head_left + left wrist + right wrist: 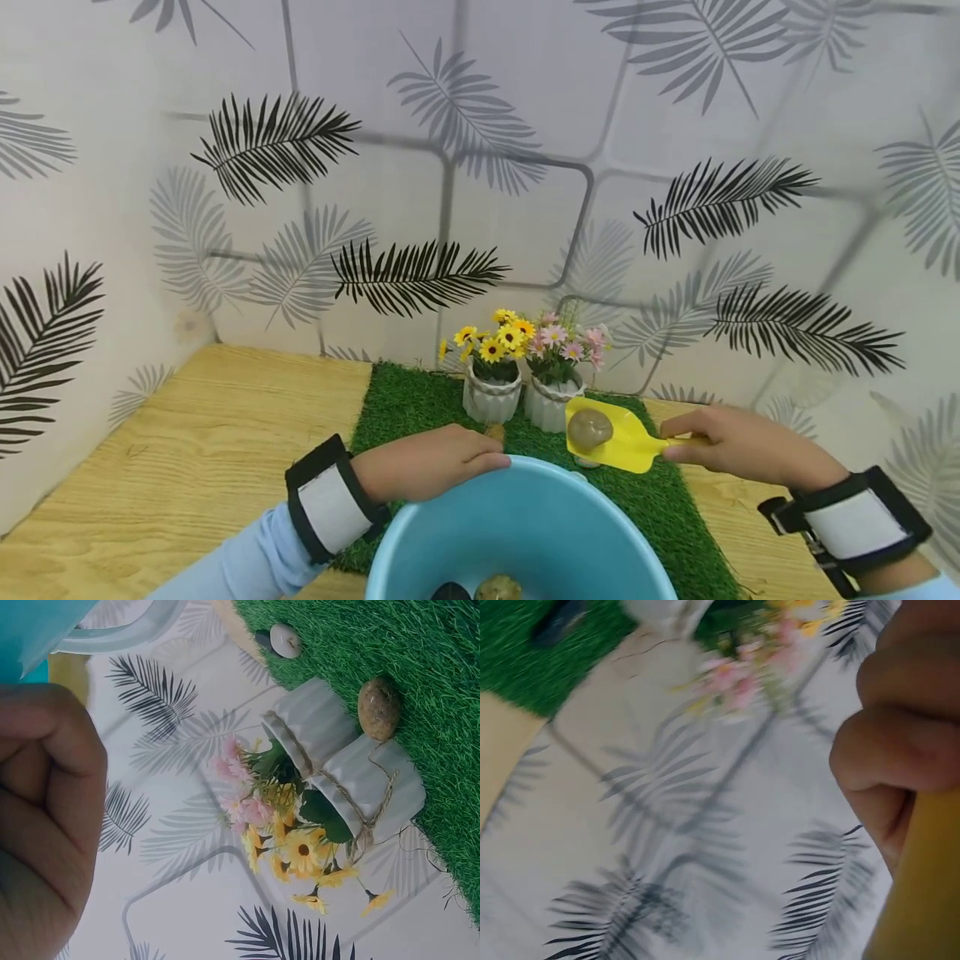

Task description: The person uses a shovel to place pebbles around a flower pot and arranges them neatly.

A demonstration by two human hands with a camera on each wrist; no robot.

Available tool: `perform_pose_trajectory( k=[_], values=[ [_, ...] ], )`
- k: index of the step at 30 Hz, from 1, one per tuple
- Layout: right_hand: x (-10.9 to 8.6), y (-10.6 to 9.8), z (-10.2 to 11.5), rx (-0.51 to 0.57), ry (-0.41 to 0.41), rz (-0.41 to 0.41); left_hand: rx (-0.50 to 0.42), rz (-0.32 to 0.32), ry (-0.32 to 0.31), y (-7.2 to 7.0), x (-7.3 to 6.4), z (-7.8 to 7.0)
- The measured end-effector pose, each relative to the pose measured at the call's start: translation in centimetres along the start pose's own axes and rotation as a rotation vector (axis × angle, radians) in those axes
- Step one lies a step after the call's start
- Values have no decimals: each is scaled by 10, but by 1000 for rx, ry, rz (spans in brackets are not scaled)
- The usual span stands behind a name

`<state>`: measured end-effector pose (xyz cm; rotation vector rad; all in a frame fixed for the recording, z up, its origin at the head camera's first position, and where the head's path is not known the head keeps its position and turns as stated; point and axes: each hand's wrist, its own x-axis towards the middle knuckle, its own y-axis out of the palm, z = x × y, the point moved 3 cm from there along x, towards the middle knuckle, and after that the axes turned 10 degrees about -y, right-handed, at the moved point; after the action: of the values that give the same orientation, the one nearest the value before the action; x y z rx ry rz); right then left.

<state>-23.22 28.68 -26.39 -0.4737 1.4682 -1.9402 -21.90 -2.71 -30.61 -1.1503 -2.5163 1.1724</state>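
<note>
While left fingers (478, 462) grip one bucket (573, 521), one stone (590, 429) rides right fingers' (686, 423) clamped scoop (632, 440).

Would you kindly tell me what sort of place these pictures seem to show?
Probably an indoor tabletop dressed as a little garden scene: leaf-patterned wall covering rises behind a wood-grain surface, where a green grass-like mat holds two white flower pots.

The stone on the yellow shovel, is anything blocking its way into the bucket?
Just the bucket's rim, which the stone would pass over. Nothing else visible stands between; the left hand is farther left.
</note>
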Motion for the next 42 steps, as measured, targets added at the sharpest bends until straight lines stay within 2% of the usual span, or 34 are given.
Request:
perform_pose_trajectory(
  k=[3, 9, 16, 22, 26, 30, 32, 34, 37, 39, 42],
  values=[
    [-8, 13, -26, 13, 110, 9, -7, 4, 0, 0, -1, -1],
    [-17, 44, -70, 68, 199, 26, -7, 6, -10, -1, -3, 0],
    [-29, 71, -111, -105, 369, 50, -11, 12, -12, -2, -4, -1],
    [-36, 93, -130, -118, 411, 63, -13, 24, -15, -2, -3, 0],
    [-35, 101, -132, -114, 414, 45, -18, 29, -19, -1, -3, 1],
    [-34, 105, -129, -169, 390, 3, -25, 25, -23, 0, -3, 1],
    [-34, 106, -126, -257, 346, -47, -28, 23, -25, 0, -4, 1],
    [-35, 105, -122, -401, 279, -143, -32, 23, -24, 0, -3, 0],
    [-36, 98, -115, -674, 161, -361, -33, 22, -22, 0, -3, 1],
    [-37, 93, -111, -809, 106, -509, -31, 21, -18, 0, -2, 1],
    [-36, 87, -109, -887, 63, -631, -26, 17, -14, 0, -1, 1]
  ],
)
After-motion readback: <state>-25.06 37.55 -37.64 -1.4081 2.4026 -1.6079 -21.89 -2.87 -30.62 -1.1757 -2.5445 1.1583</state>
